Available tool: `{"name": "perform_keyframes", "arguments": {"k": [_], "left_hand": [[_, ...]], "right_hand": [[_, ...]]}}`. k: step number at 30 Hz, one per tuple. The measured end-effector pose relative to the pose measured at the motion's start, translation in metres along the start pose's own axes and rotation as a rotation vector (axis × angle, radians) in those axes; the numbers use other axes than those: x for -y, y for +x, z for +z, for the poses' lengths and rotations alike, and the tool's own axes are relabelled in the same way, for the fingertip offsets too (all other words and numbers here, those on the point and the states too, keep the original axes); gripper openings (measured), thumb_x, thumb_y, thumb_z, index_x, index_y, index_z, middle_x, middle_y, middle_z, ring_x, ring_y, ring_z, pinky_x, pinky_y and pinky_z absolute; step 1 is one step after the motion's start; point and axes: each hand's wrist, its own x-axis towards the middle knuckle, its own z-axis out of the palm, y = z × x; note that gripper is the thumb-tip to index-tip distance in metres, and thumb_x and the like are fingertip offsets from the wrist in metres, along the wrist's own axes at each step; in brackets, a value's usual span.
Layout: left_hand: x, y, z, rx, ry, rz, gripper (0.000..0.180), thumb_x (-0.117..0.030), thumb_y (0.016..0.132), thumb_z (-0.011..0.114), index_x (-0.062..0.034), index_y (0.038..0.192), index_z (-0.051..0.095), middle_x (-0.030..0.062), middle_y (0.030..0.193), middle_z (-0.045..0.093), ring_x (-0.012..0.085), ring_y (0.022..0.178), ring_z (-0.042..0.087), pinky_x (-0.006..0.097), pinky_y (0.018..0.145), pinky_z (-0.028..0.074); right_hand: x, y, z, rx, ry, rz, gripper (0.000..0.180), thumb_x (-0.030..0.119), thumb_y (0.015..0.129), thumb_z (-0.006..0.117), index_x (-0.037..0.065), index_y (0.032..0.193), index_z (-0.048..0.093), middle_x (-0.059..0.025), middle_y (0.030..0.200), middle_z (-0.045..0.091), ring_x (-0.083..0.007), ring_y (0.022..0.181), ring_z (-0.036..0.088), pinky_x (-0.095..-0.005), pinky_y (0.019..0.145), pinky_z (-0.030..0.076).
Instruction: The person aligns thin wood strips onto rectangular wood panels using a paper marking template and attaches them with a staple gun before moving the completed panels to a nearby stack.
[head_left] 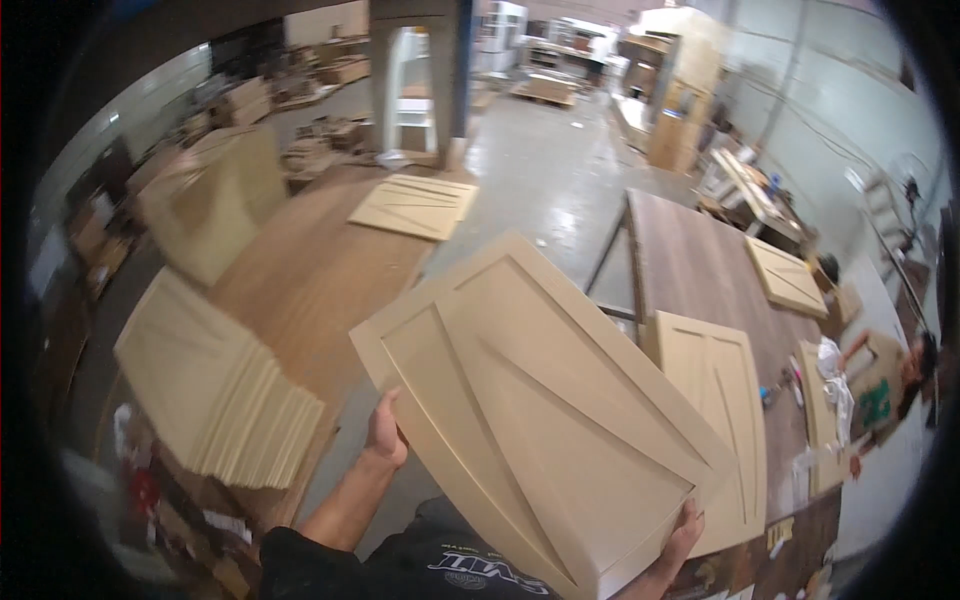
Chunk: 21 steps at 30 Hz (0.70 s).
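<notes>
Left table (310,262): brown top, spans 8 to 11 o'clock; carries panels at its far and near ends.
Right table (690,250): dark wood top, 2 to 4 o'clock; carries further panels.
Held panel (590,400): tan, framed, with slanted raised strips; lies from centre to 5 o'clock, tilted, between the two tables. Pick-up appears complete; setting down is not yet done.
Panel stack (225,400): 8 o'clock, at the near end of the left table; many tan panels packed face to face. Judged by the stack, much handling may remain; whether these pieces are finished or waiting cannot be told.
Near panel (738,420): 4 o'clock, at the right table, partly behind the held panel; already laid out.
Co-worker (885,385): 3 to 4 o'clock, beyond the right table, beside a panel and a white cloth (838,395).
Far panel (415,207): 11 o'clock, flat on the left table; already laid out.
Right hand (683,530): between 4 and 5 o'clock; grasps the held panel near its lower right corner.
Left hand (387,432): 7 o'clock; grasps the held panel by its left edge.
</notes>
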Motion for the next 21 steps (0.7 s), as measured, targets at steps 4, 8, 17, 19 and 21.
{"name": "perform_keyframes", "arguments": {"k": [4,8,17,19,21], "left_hand": [[-0.059,-0.071,-0.075,-0.194,0.096,0.226,0.047,-0.03,0.106,0.052,0.0001,0.142,0.056,0.0135,0.135,0.067,0.026,0.124,0.065,0.043,0.106,0.053],[-0.116,-0.139,-0.137,-0.357,0.329,0.424,0.049,-0.031,0.104,0.058,-0.0005,0.142,0.054,0.0116,0.129,0.069,0.0238,0.115,0.07,0.039,0.096,0.058],[-0.206,-0.248,-0.284,-0.541,0.235,0.174,0.053,-0.041,0.103,0.061,-0.0023,0.138,0.052,0.0154,0.117,0.071,0.0232,0.094,0.075,0.04,0.078,0.062],[-0.204,-0.26,-0.305,-0.532,0.223,0.158,0.053,-0.04,0.103,0.062,-0.0029,0.139,0.051,0.0146,0.115,0.07,0.023,0.093,0.075,0.04,0.078,0.062],[-0.207,-0.263,-0.319,-0.514,0.198,0.132,0.053,-0.039,0.104,0.062,-0.0042,0.141,0.048,0.0128,0.112,0.069,0.0226,0.091,0.074,0.04,0.079,0.062]], "right_hand": [[-0.011,-0.002,0.074,0.292,0.163,0.128,0.051,0.026,0.108,0.055,-0.009,0.146,0.051,-0.0185,0.144,0.06,-0.0289,0.129,0.06,-0.0393,0.111,0.047],[-0.017,-0.029,0.151,0.562,0.26,0.304,0.05,0.026,0.109,0.054,-0.008,0.145,0.054,-0.018,0.141,0.062,-0.0281,0.129,0.061,-0.039,0.111,0.047],[-0.036,-0.206,0.415,0.816,-0.051,0.29,0.05,0.033,0.11,0.054,-0.008,0.137,0.062,-0.016,0.131,0.068,-0.0257,0.121,0.064,-0.0382,0.103,0.051],[-0.062,-0.253,0.469,0.772,-0.076,0.296,0.051,0.033,0.111,0.05,-0.006,0.141,0.058,-0.0174,0.13,0.068,-0.0283,0.117,0.066,-0.0408,0.102,0.052],[-0.073,-0.307,0.523,0.802,0.14,0.337,0.052,0.035,0.111,0.048,-0.005,0.144,0.054,-0.0172,0.127,0.069,-0.0308,0.112,0.068,-0.0416,0.102,0.053]]}}
